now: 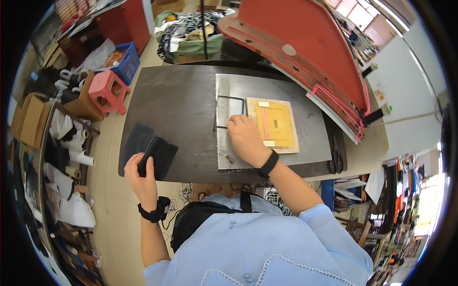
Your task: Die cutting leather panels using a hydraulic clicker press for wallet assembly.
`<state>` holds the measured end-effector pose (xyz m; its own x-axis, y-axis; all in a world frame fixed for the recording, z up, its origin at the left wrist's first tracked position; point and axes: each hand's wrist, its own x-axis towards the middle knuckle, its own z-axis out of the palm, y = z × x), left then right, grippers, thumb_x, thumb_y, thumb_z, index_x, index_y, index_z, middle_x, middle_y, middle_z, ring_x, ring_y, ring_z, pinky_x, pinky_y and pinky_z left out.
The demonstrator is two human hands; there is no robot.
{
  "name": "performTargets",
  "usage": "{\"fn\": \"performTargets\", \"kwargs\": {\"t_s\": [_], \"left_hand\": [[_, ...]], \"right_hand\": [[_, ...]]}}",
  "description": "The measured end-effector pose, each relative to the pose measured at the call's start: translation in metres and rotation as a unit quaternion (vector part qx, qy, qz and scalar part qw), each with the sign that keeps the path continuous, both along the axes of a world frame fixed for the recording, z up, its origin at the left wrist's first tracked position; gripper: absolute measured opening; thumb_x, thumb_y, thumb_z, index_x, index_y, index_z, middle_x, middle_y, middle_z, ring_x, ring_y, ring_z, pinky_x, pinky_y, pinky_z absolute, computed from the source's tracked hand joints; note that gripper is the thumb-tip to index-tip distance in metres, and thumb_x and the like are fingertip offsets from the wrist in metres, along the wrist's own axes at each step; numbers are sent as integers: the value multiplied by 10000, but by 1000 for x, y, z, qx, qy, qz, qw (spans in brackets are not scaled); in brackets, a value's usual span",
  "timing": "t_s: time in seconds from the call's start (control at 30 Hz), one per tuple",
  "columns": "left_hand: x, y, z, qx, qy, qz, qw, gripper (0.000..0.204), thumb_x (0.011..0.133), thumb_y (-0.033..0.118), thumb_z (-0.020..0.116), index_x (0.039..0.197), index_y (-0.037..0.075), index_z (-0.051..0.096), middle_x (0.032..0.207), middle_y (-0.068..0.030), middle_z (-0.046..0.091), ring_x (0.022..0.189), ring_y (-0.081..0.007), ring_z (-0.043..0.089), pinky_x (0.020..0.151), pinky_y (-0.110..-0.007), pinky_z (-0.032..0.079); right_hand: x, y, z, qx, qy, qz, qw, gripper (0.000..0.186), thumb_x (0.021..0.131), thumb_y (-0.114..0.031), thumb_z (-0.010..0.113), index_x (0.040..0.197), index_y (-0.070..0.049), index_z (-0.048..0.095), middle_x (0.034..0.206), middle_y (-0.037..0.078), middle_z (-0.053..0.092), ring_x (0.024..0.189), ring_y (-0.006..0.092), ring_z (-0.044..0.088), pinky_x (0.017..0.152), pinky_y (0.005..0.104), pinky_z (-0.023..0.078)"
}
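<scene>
Dark desk (186, 109) takes up most of the spot, with a big red machine part (291, 33) angled over its far right. Under that there's a metal plate (312, 119) on the desk's right half. Black sheets (167, 155) sit at the near left edge, and a wooden board with a yellow panel (295, 139) lies on the plate. Left hand (138, 172) is clamped on the sheets, thumb against fingers. Right hand (249, 139) is at the thin black frame (231, 97), left of the board; can't tell if its fingers are pinching.
</scene>
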<state>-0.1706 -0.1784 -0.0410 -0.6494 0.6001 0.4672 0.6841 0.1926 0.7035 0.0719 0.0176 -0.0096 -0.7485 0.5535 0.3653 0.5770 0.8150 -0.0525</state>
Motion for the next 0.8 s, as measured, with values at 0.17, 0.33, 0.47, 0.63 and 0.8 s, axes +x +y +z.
{"fn": "performTargets", "kwargs": {"t_s": [0.17,0.33,0.47,0.63,0.8], "left_hand": [[-6,-1,-21,-51,95,28,994,297,884,199,688,1107,17,615,1355,-179,517,1263,-364,463,1059,-457,340],[9,4,-13,-44,85,34,995,373,938,234,631,1224,4,569,1408,-177,479,1300,-344,438,1088,-457,307],[14,7,-10,-68,96,22,993,413,940,255,633,1254,-1,554,1429,-176,456,1313,-340,425,1096,-456,298],[19,8,-11,-89,129,20,987,516,915,297,668,1317,8,522,1448,-177,436,1329,-342,411,1104,-459,288],[13,-7,-30,-116,136,45,983,623,873,337,717,1370,33,495,1454,-191,428,1340,-360,401,1107,-469,290]], "right_hand": [[-8,-4,-22,5,53,6,999,79,751,-33,556,829,-20,564,865,135,566,857,269,555,762,359,457],[-4,-13,-19,-31,71,-13,997,89,758,-41,585,841,-31,554,810,113,574,822,264,577,751,351,451],[-2,-13,-18,-64,103,56,991,138,776,-26,569,906,-21,523,819,125,565,819,287,576,749,383,452],[48,-54,38,-320,204,216,900,123,904,-47,539,1025,-54,529,911,126,530,838,320,574,716,414,471],[173,-60,72,-431,152,166,874,148,920,-127,609,1057,-75,626,1000,80,594,886,262,618,752,347,516]]}}
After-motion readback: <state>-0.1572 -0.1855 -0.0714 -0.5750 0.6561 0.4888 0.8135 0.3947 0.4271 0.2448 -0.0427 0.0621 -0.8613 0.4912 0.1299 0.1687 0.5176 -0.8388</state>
